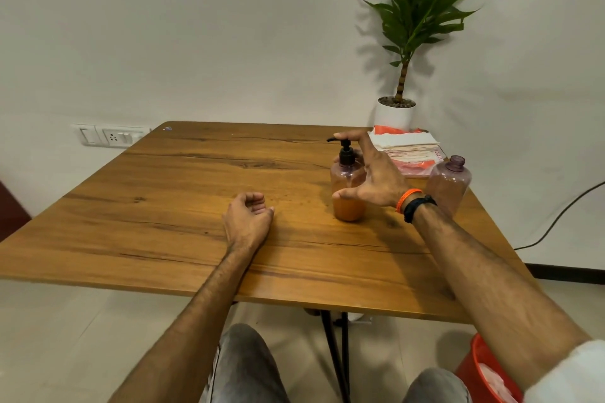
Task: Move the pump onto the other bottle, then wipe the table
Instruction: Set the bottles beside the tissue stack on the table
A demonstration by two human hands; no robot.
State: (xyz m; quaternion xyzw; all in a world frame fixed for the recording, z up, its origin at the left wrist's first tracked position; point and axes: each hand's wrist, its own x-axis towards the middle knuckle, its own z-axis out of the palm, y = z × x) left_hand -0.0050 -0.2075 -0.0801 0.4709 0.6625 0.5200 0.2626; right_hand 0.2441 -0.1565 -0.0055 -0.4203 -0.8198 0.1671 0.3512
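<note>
Now, count: two bottles, one pump, one stack of cloths [407, 149] at 1 o'clock.
Pump [344, 151]: on orange-filled bottle [347, 193].
Empty bottle [449, 182]: open-necked, at 3 o'clock of it.
Right hand [370, 170]: fingers spread wide around pump bottle; contact unclear.
Left hand [247, 219]: loosely curled, holding nothing, resting on table [163, 206].

No text legible anywhere. Red lettering on edge of plastic packet [422, 159] at far right of bench [183, 206]: too blurred and small to read. Small sticker [167, 128] at far bench corner: marks unreadable. Both bottles unlabelled.
</note>
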